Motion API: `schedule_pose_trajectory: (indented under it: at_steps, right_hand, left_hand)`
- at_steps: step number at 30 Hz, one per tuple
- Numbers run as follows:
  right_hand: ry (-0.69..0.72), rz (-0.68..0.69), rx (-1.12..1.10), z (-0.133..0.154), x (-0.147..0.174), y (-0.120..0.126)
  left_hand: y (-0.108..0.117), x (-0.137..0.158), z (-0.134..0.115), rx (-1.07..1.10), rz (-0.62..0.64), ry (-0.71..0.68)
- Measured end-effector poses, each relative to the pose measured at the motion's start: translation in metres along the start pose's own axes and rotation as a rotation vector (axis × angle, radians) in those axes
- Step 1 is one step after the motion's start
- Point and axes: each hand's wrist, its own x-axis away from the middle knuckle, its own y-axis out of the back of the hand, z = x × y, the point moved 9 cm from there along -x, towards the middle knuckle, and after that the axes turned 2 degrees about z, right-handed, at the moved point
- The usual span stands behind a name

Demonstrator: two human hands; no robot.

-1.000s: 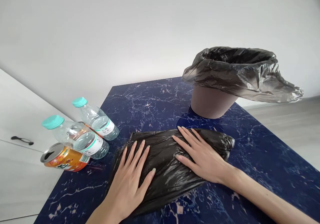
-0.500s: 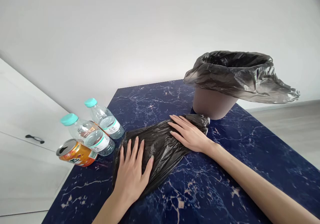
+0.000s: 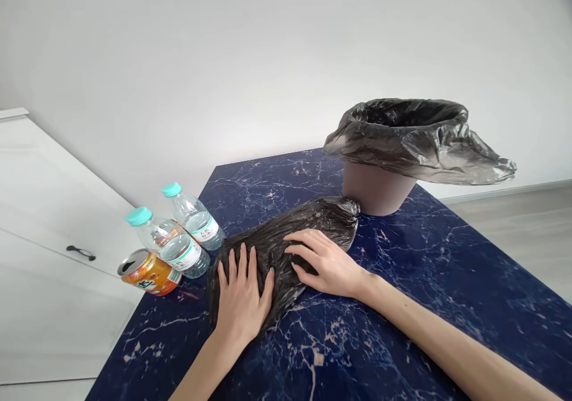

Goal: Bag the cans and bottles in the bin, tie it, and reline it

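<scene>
A crumpled black plastic bag (image 3: 308, 222) lies stretched across the blue marbled table, its far right end close by the bin. My left hand (image 3: 243, 300) rests flat on the near left part of the bag, fingers spread. Over the bag's middle is my right hand (image 3: 328, 264), its fingers apart and slightly bent, the fingertips at the plastic. Whether the right palm presses on the bag I cannot tell. A brownish trash bin (image 3: 378, 189) stands behind, lined with a dark bin bag (image 3: 402, 145) folded over its rim and flaring to the right.
To the left stand two water bottles with turquoise caps, a nearer bottle (image 3: 179, 249) and a farther bottle (image 3: 201, 222). An opened orange drink can (image 3: 154, 273) is beside them, with another orange thing partly hidden behind the bottles. A white cabinet (image 3: 49, 222) borders the table (image 3: 286, 180).
My right hand has slid left and nearer along the black bag, its fingers more bent. The left hand stays flat on the bag. The whole view has shifted slightly.
</scene>
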Motion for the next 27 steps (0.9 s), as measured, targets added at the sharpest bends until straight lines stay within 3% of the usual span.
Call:
schedule_pose_trajectory:
  at_steps: [3,10,18,27]
  right_hand:
    - [-0.066,-0.06,0.035,-0.01,0.001,0.006]
    - [-0.369,-0.315,0.148,-0.072,0.024,0.049]
    - [-0.387,-0.193,0.18,-0.068,0.023,0.029]
    - [-0.309,-0.055,0.164,-0.04,0.014,0.011]
  left_hand:
    - [-0.005,-0.011,-0.004,0.017,0.006,-0.008]
    - [-0.007,-0.025,0.012,0.136,-0.008,-0.087]
    - [0.036,-0.028,0.036,0.276,-0.194,-0.079]
    - [0.037,-0.026,0.036,0.244,-0.206,-0.06]
